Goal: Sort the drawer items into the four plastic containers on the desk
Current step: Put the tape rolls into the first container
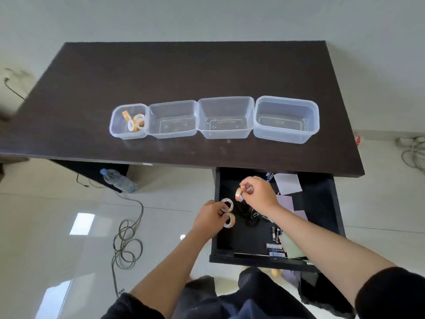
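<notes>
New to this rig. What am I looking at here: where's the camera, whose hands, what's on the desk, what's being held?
There is one picture, from a wide-angle camera worn on a person's head, looking forward and down. No robot: the two bare arms are the wearer's own.

On the dark desk stand four clear plastic containers in a row. The leftmost container already holds a few tape rolls; the other three look empty.

Below the desk, the open drawer holds batteries, paper notes and some dark clips.

The left hand holds two tape rolls. The right hand pinches another tape roll. All three are over the drawer.
</notes>
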Tool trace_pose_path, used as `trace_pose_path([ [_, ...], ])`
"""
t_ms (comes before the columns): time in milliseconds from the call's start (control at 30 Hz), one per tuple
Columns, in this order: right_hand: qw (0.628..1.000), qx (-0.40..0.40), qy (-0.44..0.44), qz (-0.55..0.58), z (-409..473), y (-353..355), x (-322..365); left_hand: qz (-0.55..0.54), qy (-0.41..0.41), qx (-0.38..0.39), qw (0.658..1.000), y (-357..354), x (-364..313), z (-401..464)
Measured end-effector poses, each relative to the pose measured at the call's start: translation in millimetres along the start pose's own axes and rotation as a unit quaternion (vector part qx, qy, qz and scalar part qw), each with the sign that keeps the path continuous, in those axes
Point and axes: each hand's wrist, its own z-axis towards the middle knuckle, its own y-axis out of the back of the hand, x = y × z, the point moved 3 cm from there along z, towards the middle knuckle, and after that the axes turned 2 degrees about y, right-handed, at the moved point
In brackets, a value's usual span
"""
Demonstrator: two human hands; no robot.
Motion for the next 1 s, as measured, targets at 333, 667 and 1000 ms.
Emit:
trace_pose_path([
  [333,0.997,-0.002,0.078,0.029,34,-74,161,-0.013,0.006,-0.134,0.991,182,94,-6],
  [667,0.986,-0.063,0.153,-0.002,78,-114,258,-0.011,-0.017,-0.189,0.982,299,131,15],
  [1000,0.978,-0.054,0.18,-0.087,162,-118,297,0.013,0.004,-0.182,0.983,353,137,97],
])
